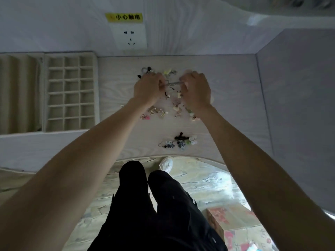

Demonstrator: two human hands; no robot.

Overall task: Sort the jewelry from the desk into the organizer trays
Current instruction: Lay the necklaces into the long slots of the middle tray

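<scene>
Nearest to me: black trousers [145, 205] and one white shoe [166, 164] on a pale patterned floor, with a red-and-tan printed cardboard box [233, 227] at lower right.

Pale wood-grain desk [226, 98], near edge: a small cluster holding a black bow piece [181, 137], blue-and-white patterned beads [175, 144] and white-green beads [192, 140], lying apart from the main heap.

Mid-desk: the scattered heap of small mixed jewelry [163, 110], gold-toned, pink, cream and green pieces, loose on the desk surface between my two forearms and running back under the hands.

Above the heap: left hand [147, 89] and right hand [196, 91], both raised, fingers curled in. Each pinches one end of a thin silvery chain-like piece [173, 83] stretched between them. Small charms hang below it; I cannot tell whether they belong to it.

Left side: beige fabric grid organizer tray [69, 93], three columns of small square cells, none visibly filled. Just beside it, further left, a beige tray with long channels [18, 95].

Far: white wall socket [130, 37] under a yellow warning label [124, 17].
</scene>
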